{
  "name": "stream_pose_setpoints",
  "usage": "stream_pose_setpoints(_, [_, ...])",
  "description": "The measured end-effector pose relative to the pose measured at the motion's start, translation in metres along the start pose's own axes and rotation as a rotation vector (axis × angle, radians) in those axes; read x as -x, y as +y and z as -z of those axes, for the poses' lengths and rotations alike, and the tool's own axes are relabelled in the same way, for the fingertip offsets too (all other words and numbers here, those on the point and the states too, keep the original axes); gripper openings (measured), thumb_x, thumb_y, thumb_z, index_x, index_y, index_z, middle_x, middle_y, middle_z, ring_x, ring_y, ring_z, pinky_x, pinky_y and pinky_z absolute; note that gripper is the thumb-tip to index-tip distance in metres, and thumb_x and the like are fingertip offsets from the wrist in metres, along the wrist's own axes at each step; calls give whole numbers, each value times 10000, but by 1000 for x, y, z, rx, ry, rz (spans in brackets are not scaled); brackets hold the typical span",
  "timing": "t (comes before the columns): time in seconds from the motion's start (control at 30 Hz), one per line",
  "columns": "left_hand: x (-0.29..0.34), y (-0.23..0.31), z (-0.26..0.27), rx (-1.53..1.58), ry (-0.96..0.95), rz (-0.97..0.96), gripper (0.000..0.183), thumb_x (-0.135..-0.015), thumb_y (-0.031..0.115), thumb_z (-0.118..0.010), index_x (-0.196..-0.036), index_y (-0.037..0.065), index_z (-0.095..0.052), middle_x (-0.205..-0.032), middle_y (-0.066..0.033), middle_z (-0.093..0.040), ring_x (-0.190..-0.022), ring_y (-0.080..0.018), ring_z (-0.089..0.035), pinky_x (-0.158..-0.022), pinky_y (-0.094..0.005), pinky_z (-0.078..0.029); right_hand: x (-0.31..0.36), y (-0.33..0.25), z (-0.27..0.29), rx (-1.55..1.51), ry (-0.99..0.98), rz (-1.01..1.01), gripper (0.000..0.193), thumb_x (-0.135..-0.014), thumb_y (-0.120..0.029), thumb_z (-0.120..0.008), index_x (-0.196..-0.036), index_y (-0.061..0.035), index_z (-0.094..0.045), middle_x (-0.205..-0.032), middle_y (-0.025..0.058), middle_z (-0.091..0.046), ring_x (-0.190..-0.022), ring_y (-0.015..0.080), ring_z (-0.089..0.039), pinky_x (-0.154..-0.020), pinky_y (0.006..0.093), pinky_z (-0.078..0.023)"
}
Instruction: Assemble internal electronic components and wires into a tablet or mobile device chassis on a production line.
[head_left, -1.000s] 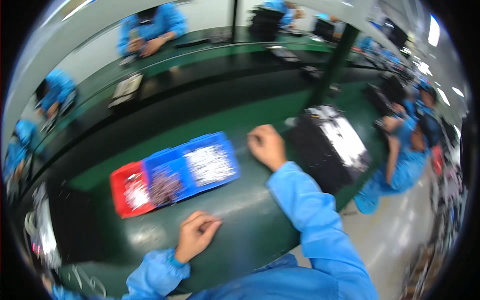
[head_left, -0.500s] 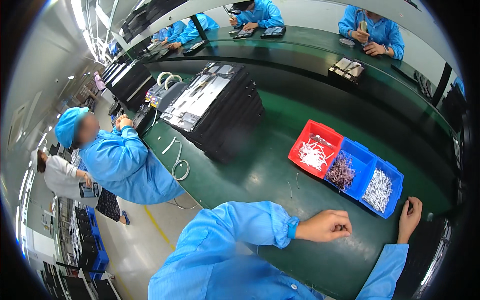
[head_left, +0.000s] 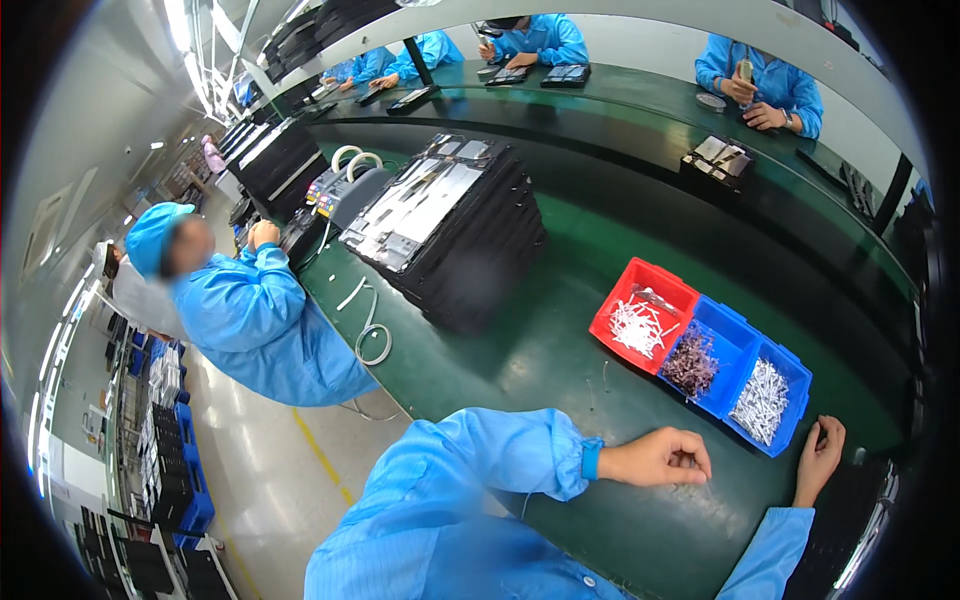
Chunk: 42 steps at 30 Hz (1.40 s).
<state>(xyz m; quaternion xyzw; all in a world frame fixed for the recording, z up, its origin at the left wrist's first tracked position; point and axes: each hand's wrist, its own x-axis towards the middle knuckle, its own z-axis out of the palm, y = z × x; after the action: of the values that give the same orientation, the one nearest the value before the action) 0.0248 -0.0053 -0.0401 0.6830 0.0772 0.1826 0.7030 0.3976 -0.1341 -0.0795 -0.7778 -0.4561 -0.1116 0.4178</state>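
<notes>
My left hand (head_left: pixel 657 458) rests low over the green tabletop (head_left: pixel 560 425), fingers bent down and drawn in toward the thumb. What they hold, if anything, is hidden. My right hand (head_left: pixel 819 460) lies by the right corner of a blue two-part bin (head_left: pixel 727 392), its fingers loosely curved and apart, with nothing seen in them. That bin has small purplish-brown wiry pieces (head_left: pixel 690 366) in one compartment and short white pieces (head_left: pixel 762 402) in the other. Joined to its left, a red bin (head_left: pixel 648 278) holds thin white strips (head_left: pixel 637 328) and a small metal tool (head_left: pixel 655 298).
A tall stack of black trays (head_left: pixel 475 240) stands at the table's far left, near a white coiled strip (head_left: pixel 374 343) and a dispenser-like machine (head_left: pixel 345 190). Two small wires (head_left: pixel 604 376) lie left of the bins. A co-worker in blue (head_left: pixel 240 310) sits at left; others work across the bench.
The view has shifted slightly, so the bench sits lower and further right in it. My left fingers bend further down; both hands stay in nearly the same places.
</notes>
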Motion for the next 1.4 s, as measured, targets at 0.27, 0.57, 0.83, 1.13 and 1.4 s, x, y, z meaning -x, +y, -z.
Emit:
stream_pose_setpoints(0.27, [-5, -5, -2, 293, -258, 174, 145, -1010, 100, -691, -1127, 16, -707, -1060, -58, -697, -926, -126, -675, -807, -282, -580, -8, -41, 15, 90, 75, 90, 145, -894, -15, -688, -1032, -13, -732, -1113, 157, -691, -1077, 317, -670, -945, 387, -540])
stream_pose_setpoints(0.57, [-5, 7, 0, 225, -146, 262, 101, -974, -41, -674, -1072, -44, -700, -1012, -98, -665, -845, -142, -662, -758, -268, -542, 0, -35, 12, 86, 166, 9, 123, -858, -95, -723, -972, -53, -741, -1067, 95, -681, -940, 285, -689, -804, 375, -568])
stream_pose_setpoints(0.83, [-3, 6, -7, 250, -77, 302, 81, -964, -30, -692, -1042, -45, -704, -954, -81, -658, -807, -128, -660, -733, -254, -533, 6, -25, 22, 14, 137, -139, 100, -858, -89, -717, -941, -40, -742, -1043, 83, -660, -948, 269, -658, -813, 393, -560])
stream_pose_setpoints(1.13, [0, 7, -7, 225, -75, 279, 117, -949, -26, -719, -1064, -48, -711, -981, -79, -662, -812, -124, -666, -733, -241, -542, 3, 16, 61, -128, 65, -124, 88, -885, -52, -745, -969, -23, -746, -939, 55, -654, -676, 120, -624, -629, 272, -505])
stream_pose_setpoints(1.4, [2, 4, -5, 245, -66, 273, 129, -948, -38, -715, -1077, -51, -715, -1021, -88, -661, -841, -137, -677, -746, -251, -558, 0, 23, 68, -177, -24, -126, 104, -882, -49, -758, -982, -21, -751, -945, 42, -657, -687, 104, -614, -633, 257, -491])
